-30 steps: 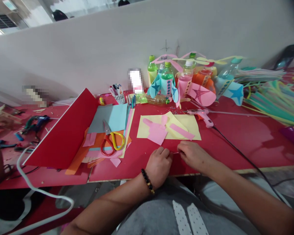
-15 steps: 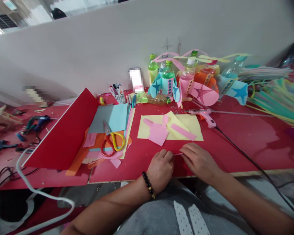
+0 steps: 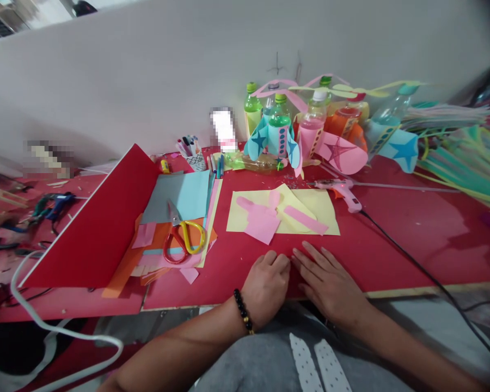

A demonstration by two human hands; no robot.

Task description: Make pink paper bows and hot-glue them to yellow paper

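My left hand (image 3: 266, 284), with a black bead bracelet at the wrist, rests near the front edge of the red table (image 3: 392, 239) with its fingers curled under; what they hold, if anything, is hidden. My right hand (image 3: 330, 276) lies right beside it, fingers stretched flat on the table and nothing visible under them. Just beyond both hands lies a yellow paper sheet (image 3: 320, 209) with pink paper cut-outs (image 3: 261, 223) on it.
Red-and-yellow scissors (image 3: 183, 240) lie on a stack of coloured paper beside a tilted red card (image 3: 102, 228). A pink glue gun (image 3: 343, 191) trails a black cord (image 3: 412, 262) to the right. Decorated bottles (image 3: 280, 133) and a pen cup (image 3: 194, 157) line the wall. Coloured strips (image 3: 461, 158) lie far right.
A thin strip was pinched between both hands; now my right hand has flattened its fingers on the table and the strip no longer shows. The view shifted slightly.
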